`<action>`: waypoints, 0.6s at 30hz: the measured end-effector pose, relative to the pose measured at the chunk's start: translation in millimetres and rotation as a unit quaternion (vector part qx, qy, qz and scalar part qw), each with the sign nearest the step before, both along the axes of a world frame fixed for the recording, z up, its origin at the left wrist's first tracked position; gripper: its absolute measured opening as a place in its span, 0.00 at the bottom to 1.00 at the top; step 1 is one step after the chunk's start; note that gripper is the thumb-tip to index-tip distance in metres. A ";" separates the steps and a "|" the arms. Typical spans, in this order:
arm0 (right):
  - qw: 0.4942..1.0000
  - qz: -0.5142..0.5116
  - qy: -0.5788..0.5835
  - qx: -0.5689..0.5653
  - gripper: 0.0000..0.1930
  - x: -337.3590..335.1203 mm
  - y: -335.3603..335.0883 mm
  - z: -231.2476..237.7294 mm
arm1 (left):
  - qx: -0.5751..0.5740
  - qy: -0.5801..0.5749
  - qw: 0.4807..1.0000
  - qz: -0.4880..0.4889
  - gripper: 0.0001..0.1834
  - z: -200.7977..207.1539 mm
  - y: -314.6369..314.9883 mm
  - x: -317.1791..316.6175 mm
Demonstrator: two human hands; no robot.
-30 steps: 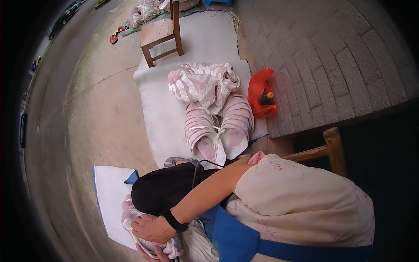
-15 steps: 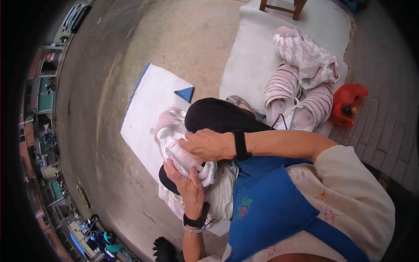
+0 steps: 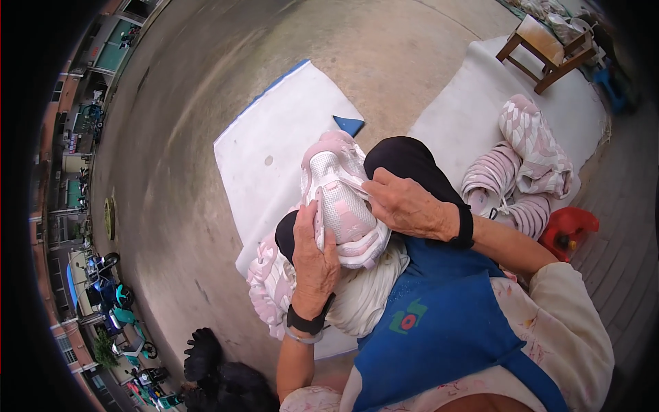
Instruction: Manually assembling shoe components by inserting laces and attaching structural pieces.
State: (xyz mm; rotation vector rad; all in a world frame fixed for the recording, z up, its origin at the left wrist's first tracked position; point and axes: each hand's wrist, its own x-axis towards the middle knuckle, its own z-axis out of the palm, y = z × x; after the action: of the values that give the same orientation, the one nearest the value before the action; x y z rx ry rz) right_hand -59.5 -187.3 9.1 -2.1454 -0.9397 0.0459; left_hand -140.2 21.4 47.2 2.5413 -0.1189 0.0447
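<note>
A pink and white mesh shoe upper (image 3: 343,209) lies across my lap, its rounded toe pointing away from me. My left hand (image 3: 316,264) is closed on its left edge, the thumb and fingers on either side of the eyelet strip. On the other side, my right hand (image 3: 412,208) pinches a white lace-like strip (image 3: 353,181) that runs from the opening; its end is hidden in the fingers. A thick bundle of white laces (image 3: 374,292) rests on my lap below the upper. More pink and white uppers (image 3: 270,280) are bunched beside my left knee.
Stacked pink and white uppers (image 3: 535,154) lie on a white sheet (image 3: 456,103) to the right. Near them are a red plastic container (image 3: 570,230) and a small wooden stool (image 3: 549,55). Another white sheet (image 3: 264,134) spreads ahead. Something black and furry (image 3: 237,381) is at lower left.
The view has shifted, so the scene sits further right and the stool shows more fully. My right hand has moved off the upper's middle to its right side, drawing the strip outward.
</note>
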 end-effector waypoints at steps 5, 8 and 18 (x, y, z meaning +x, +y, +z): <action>0.996 0.004 -0.084 -0.019 0.07 -2.4 24.3 24.8 | -0.208 0.021 0.966 0.155 0.27 -18.6 -6.1 -18.6; 0.993 0.013 -0.090 -0.073 0.06 2.6 44.2 34.3 | -0.259 0.024 0.950 0.174 0.30 -23.3 -2.5 -26.9; 0.999 0.018 0.033 -0.004 0.21 6.7 25.8 30.7 | 0.007 0.006 1.000 -0.023 0.43 41.8 4.1 -10.8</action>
State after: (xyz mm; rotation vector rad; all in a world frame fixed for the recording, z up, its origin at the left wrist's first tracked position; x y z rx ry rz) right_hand -52.8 -161.5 39.7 -2.1219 -0.9405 0.1386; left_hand -151.0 25.4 89.0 2.5515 -0.1741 0.0102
